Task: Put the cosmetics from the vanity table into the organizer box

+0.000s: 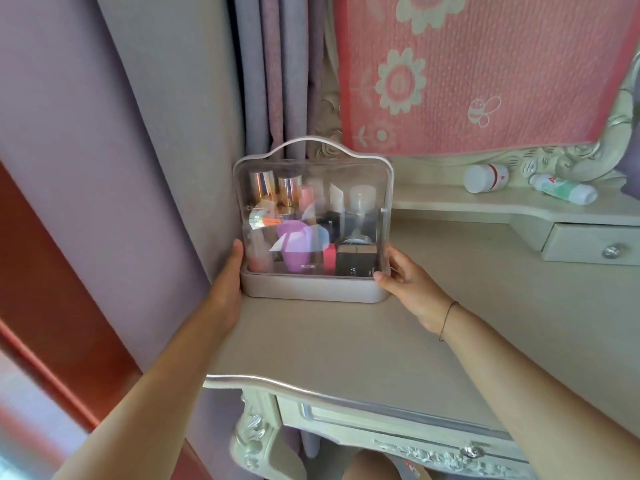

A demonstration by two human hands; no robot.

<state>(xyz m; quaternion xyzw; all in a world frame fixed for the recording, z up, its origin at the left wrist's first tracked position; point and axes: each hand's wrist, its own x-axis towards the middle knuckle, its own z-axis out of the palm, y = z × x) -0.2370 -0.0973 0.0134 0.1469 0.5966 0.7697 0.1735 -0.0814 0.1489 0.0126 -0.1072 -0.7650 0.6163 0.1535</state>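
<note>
1. The organizer box was seen standing upright on the vanity table, set between the two hands, with its clear front shut and its carrying handle at the top.
2. The left hand was laid flat against the box's left side, with the thumb straight and pointing up along the wall; nothing was clasped by it.
3. The right hand was curled round the box's lower right corner, the thumb pressed on the front edge and the fingers wrapped along the side wall.
4. A thin thread bracelet was worn just behind that hand, on the wrist.
5. Between the hands, behind the clear front, cosmetics were packed: two rose-gold capped bottles nearer the left hand, a purple makeup sponge in the middle, and a black carton and a clear bottle nearer the right hand.
6. Beyond the right hand, well apart from it, a white bottle and a green-and-white tube were left lying on their sides on the raised shelf.
7. A lilac curtain hung just past the left hand.
</note>
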